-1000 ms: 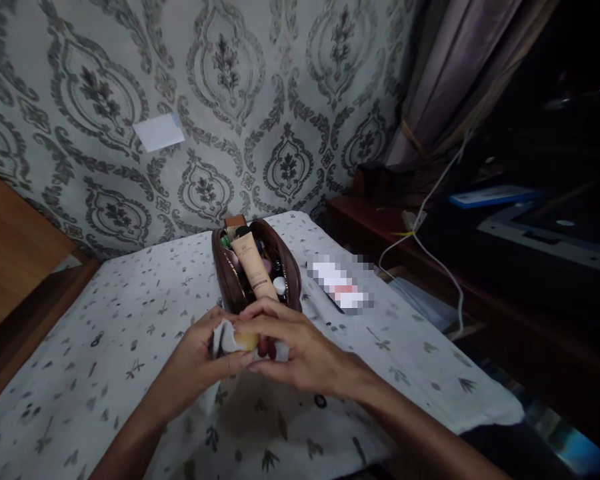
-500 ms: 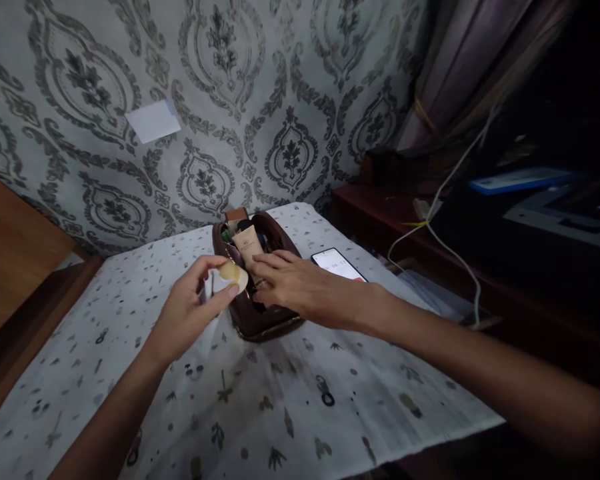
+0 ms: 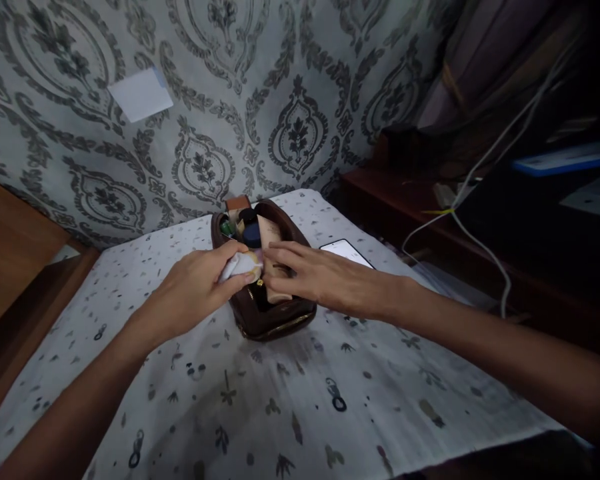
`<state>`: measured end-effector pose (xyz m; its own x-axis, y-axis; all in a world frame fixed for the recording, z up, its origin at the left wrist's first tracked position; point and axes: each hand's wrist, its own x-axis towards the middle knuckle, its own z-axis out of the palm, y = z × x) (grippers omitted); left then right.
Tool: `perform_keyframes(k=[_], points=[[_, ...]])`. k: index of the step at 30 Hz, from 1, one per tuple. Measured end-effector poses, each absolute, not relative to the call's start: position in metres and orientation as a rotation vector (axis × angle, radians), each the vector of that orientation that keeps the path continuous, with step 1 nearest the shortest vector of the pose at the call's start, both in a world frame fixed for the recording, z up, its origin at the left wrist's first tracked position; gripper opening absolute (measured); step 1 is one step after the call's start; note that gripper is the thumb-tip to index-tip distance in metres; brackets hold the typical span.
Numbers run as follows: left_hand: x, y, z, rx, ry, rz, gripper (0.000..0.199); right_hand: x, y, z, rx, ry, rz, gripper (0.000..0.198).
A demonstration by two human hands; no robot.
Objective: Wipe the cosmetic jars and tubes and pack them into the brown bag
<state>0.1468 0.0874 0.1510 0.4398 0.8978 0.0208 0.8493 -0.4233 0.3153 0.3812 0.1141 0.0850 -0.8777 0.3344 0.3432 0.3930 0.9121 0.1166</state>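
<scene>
A brown zip bag lies open on the cloth, with small toiletries inside. My left hand pinches a small white-and-yellow rounded item, its exact kind unclear, over the bag's left side. Inside the opening, my right hand has its fingers over and against a beige squeeze tube, which lies lengthwise in the bag. A dark round-lidded container and a green item sit at the bag's far end. Fingers hide part of the tube.
Right of the bag lies a lit phone. Patterned white cloth covers the table, against a wall with damask paper. A white cable hangs by a dark red shelf at right; a wooden panel stands at left.
The beige tube has shifted right and toward me, deeper along the bag, with my right hand on it. My left hand has brought the white-and-yellow item right, over the bag. The view has turned slightly.
</scene>
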Motion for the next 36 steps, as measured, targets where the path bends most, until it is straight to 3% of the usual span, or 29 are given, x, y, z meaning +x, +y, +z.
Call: perform_keyframes(k=[18, 28, 36], points=[[0.159, 0.104, 0.151, 2.557, 1.610, -0.006, 0.031, 0.391, 0.114, 0.050, -0.703, -2.233, -0.047, 0.041], [0.166, 0.102, 0.144, 2.666, 1.589, -0.053, 0.023, 0.388, 0.113, 0.045, -0.671, -2.197, -0.011, 0.040], [0.179, 0.097, 0.140, 2.761, 1.633, -0.291, 0.022, 0.388, 0.113, 0.047, -0.697, -2.227, -0.008, 0.040]])
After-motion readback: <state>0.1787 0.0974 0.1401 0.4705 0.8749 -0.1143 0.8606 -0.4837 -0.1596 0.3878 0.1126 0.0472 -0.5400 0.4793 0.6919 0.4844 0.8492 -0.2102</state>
